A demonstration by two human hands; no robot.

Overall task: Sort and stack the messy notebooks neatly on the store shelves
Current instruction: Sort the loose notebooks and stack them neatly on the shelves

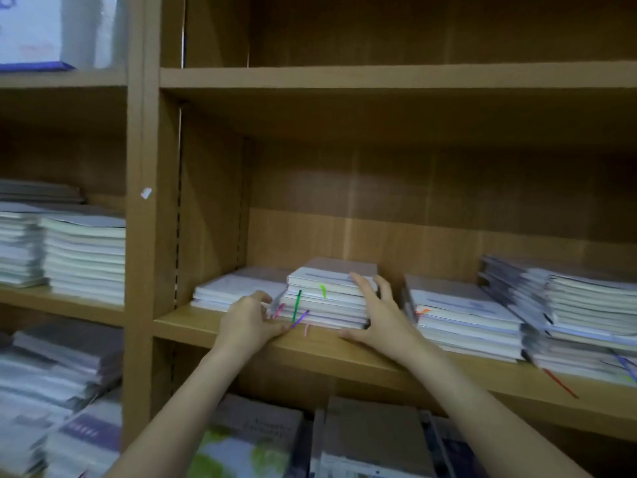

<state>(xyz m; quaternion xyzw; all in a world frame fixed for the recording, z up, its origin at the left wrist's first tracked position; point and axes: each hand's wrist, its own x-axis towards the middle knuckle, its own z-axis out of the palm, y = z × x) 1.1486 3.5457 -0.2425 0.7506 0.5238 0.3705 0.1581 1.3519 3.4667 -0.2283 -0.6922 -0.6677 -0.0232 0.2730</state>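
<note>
Wooden store shelving fills the view, and on the middle board (344,353) a stack of notebooks (327,301) is being squared up from both sides. The right hand (375,315) is laid against the stack's right end, fingers spread and fairly straight, fingertips reaching the top cover and the thumb stretched along the board's front lip. The left hand (248,322) is set at the stack's lower left corner, fingers curled in toward the coloured ribbon markers (296,305) that trail from the page edges; whether a ribbon is actually pinched or merely touched cannot be told through the blur.

The stack is held between the two hands, directly ahead of them, its long axis running back into the shelf and its page edges turned to the front. The upper books are seen slightly skewed against the lower ones. The right hand is judged the better placed to press the pile leftward, while the left serves as the stop.

Just to the left, touching or nearly so, a lower pile (234,288) is lying flat. To the right, a little apart, a second stack (465,322) is set, and beyond it a taller, untidier heap (579,312) with books fanned out. More stock is visible on the neighbouring bay (82,257) and the shelf below.
</note>
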